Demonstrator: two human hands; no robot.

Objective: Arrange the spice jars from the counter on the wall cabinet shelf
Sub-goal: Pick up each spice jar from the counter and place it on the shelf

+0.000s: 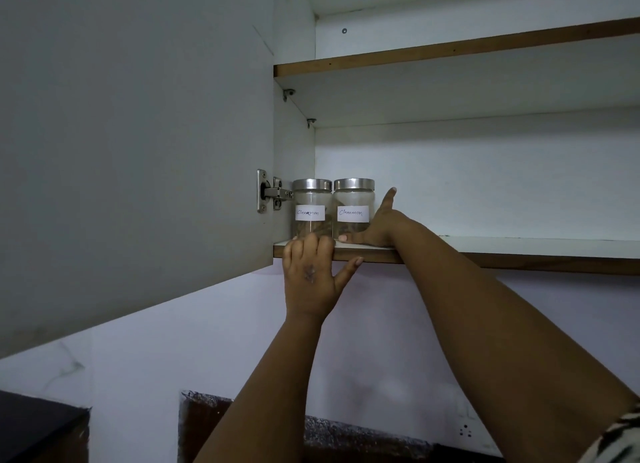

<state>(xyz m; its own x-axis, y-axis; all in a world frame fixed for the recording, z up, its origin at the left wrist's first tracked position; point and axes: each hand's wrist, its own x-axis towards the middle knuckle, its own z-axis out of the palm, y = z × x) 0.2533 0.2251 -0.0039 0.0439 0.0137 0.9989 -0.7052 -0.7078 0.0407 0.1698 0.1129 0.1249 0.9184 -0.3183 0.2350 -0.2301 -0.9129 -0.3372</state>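
White cabinet shelf (pixel 519 246), open door (pixel 138 151), lilac wall (pixel 207 341)

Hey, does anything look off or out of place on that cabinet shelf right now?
Nothing is askew or spilled. One oddity: both jars, left jar and right jar, are labelled cinnamon. They stand upright, lids on, side by side at the shelf front.

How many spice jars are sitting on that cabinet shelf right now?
2. The left jar stands at the lower shelf's far left, beside the hinge; the right jar stands next to it, the right hand against it. None visible elsewhere.
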